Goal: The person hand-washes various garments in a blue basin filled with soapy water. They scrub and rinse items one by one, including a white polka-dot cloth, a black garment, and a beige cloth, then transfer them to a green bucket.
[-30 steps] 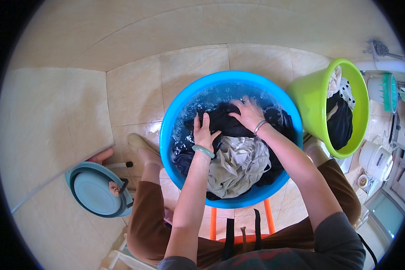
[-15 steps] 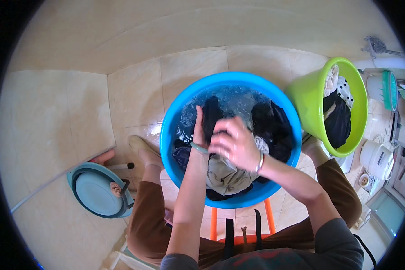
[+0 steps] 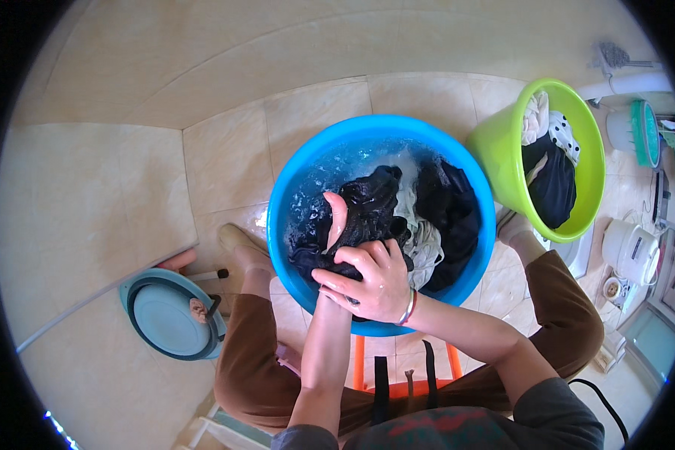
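A wet black garment (image 3: 369, 202) is bunched between my hands over the blue tub (image 3: 469, 150). My left hand (image 3: 337, 221) is under and beside the cloth; one digit stretches out past its left edge, and the other fingers are hidden. Across the garment's near end, my right hand (image 3: 375, 281) lies with curled fingers gripping dark cloth close to my left wrist. Soapy water (image 3: 330, 161) shows toward the tub's far left. Pale cloth (image 3: 425, 251) and another dark garment (image 3: 450, 217) lie to the right of my hands.
A lime-green bucket (image 3: 508, 161) with black, white and dotted clothes stands right of the tub. At the left, a folded grey-blue basin (image 3: 165, 319) leans by the wall. An orange-legged stool (image 3: 359, 364) is under the tub. A white appliance (image 3: 628, 251) sits far right.
The black garment has come up over my left hand and nearer me. My right hand has moved down toward my left wrist and closed on cloth. The beige cloth in front is now covered.
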### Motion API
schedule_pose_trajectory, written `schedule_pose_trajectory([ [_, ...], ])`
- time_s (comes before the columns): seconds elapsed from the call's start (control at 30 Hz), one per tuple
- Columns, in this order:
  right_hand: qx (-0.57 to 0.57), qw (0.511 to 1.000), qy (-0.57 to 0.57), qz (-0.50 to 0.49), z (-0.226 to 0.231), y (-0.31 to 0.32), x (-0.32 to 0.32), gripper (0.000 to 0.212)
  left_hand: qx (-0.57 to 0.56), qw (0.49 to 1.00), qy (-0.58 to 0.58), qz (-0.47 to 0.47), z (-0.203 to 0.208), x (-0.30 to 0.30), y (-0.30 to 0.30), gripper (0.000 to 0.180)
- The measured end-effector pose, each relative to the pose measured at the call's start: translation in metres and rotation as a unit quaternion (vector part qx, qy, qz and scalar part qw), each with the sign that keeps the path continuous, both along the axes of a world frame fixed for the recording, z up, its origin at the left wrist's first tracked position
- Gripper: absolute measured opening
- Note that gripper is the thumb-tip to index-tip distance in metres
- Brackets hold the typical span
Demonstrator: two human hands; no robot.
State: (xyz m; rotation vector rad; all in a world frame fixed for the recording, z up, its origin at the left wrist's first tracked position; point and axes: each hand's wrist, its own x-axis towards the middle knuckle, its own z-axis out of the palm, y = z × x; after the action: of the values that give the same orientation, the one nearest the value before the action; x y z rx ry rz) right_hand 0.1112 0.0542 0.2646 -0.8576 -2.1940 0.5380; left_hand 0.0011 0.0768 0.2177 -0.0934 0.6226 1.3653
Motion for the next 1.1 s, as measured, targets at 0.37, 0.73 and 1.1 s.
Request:
schedule_pose_trajectory([
  [0.37, -0.152, 0.976, 0.154, -0.026, -0.016, 0.05, -0.02, 0.014, 0.005, 0.994, 0.05, 0.098, -0.065, -0.006, -0.008, 0.033],
  [0.73, -0.147, 0.968, 0.026, -0.2, -0.123, 0.133, 0.034, 0.028, -0.187, 0.966, 0.16, 0.081, -0.062, -0.01, -0.015, 0.066],
  [1.1, -0.239, 0.916, -0.315, -0.072, -0.181, 0.119, 0.003, 0.049, -0.276, 0.93, 0.244, 0.003, -0.127, -0.02, -0.003, 0.069],
])
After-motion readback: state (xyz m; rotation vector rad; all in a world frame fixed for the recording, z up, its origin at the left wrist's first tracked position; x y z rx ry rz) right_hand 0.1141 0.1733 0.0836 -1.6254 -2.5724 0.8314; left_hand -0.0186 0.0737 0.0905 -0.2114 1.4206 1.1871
